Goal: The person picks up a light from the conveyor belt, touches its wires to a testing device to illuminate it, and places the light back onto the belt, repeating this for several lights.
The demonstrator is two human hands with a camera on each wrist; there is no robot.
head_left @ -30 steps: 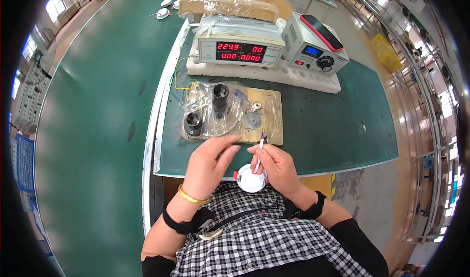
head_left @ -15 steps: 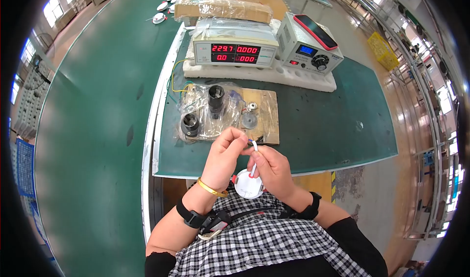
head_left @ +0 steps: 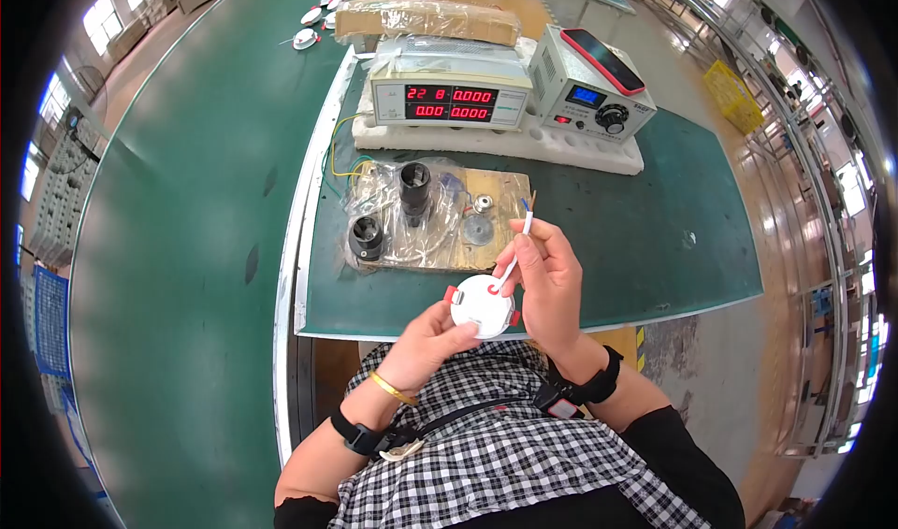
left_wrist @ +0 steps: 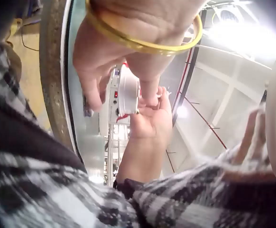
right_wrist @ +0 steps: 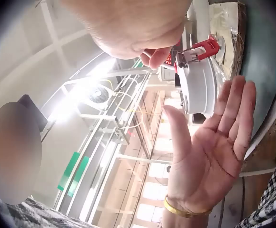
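Note:
A round white downlight [head_left: 479, 310] with red-tipped spring clips [head_left: 514, 318] hangs from its short white cable [head_left: 508, 272], over the table's front edge. My right hand [head_left: 552, 290] pinches that cable between thumb and fingers. Blue and brown wire ends [head_left: 530, 202] stick out above the pinch, spread apart. At the downlight's lower left rim is my left hand [head_left: 421, 347], its thumb overlapping the rim in the head view. The right wrist view shows this left hand [right_wrist: 209, 147] with fingers straight and thumb spread, the downlight [right_wrist: 197, 85] between them.
A wooden board [head_left: 510, 188] ahead carries two black sockets [head_left: 414, 188] under clear plastic. Behind it, a power meter [head_left: 449, 101] with red digits and a grey control box [head_left: 591, 89] with a phone [head_left: 603, 60] stand on white foam. More downlights [head_left: 306, 39] lie far left.
My left hand has left the wire ends and come down to the downlight's rim. The right hand has moved forward and right with the cable, raising the downlight. The wire ends now stand apart.

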